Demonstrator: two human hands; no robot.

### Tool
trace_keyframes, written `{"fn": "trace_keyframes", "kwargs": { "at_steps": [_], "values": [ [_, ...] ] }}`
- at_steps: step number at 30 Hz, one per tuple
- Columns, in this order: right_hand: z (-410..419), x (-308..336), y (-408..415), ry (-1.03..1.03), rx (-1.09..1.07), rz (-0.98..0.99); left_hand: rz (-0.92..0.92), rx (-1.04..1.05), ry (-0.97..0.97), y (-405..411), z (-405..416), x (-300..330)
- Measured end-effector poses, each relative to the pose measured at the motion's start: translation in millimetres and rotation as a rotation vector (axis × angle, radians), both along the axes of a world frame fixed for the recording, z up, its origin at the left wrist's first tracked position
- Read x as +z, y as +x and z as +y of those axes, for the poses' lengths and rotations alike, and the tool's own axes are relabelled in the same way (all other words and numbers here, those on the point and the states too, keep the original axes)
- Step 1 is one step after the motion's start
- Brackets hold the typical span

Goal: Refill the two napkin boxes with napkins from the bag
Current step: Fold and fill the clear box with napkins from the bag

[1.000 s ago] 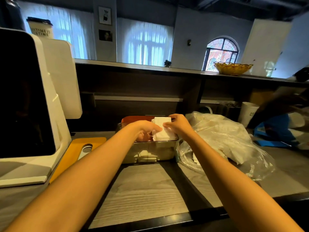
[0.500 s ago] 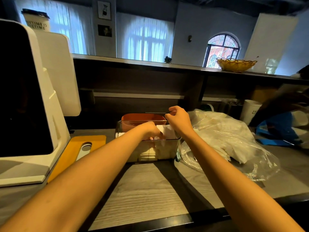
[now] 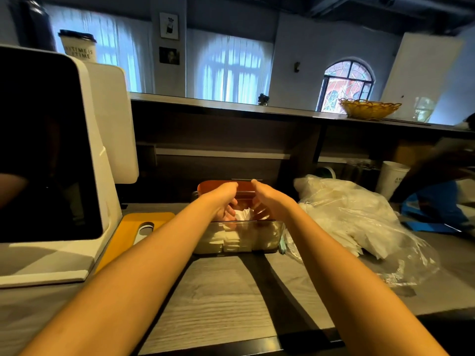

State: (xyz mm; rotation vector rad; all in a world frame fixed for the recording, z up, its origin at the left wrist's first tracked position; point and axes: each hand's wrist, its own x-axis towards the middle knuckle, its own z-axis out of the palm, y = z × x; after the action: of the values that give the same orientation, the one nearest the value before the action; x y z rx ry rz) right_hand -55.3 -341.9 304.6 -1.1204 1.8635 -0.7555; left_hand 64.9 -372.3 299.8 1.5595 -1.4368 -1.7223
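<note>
We see our left hand [image 3: 223, 201] and right hand [image 3: 270, 201] held above the clear rectangular plastic napkin box [image 3: 239, 236], palms facing each other, fingers loosely spread and gripping nothing, though motion blur makes the fingertips hard to read. White folded napkins [image 3: 231, 240] fill the box, which stands on the grey wood-grain table [image 3: 218, 299]. Behind it sits an orange-brown box [image 3: 213, 185]. Just right of the clear box lies the crumpled transparent plastic bag [image 3: 359, 227] with more white napkins inside. To the left stand a white screen terminal [image 3: 51, 150] and a yellow board [image 3: 128, 235]. A raised dark counter ledge [image 3: 231, 111] carries a woven yellow basket [image 3: 368, 109], with curtained windows [image 3: 231, 68] beyond.
</note>
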Motion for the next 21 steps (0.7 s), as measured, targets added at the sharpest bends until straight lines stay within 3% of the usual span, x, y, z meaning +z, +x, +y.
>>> {"fn": "trace_keyframes", "kwargs": {
  "at_steps": [5,12,17,21],
  "values": [
    [11.6,6.0,2.3,-0.038,0.003,-0.057,0.029,-0.017,-0.069,1.9,12.8,5.3],
    [56.6,22.3,0.1,-0.686,-0.276,-0.329,0.401,0.154,-0.568,-14.6,67.8,22.9],
    [112.5,12.1,-11.6,-0.864,-0.338,-0.339,0.630,0.138,-0.566,-36.7,123.1,8.9],
    [141.8,-17.4,-35.3,-0.883,-0.448,-0.254,0.634,0.122,-0.561,-62.7,148.9,-22.0]
  ]
}}
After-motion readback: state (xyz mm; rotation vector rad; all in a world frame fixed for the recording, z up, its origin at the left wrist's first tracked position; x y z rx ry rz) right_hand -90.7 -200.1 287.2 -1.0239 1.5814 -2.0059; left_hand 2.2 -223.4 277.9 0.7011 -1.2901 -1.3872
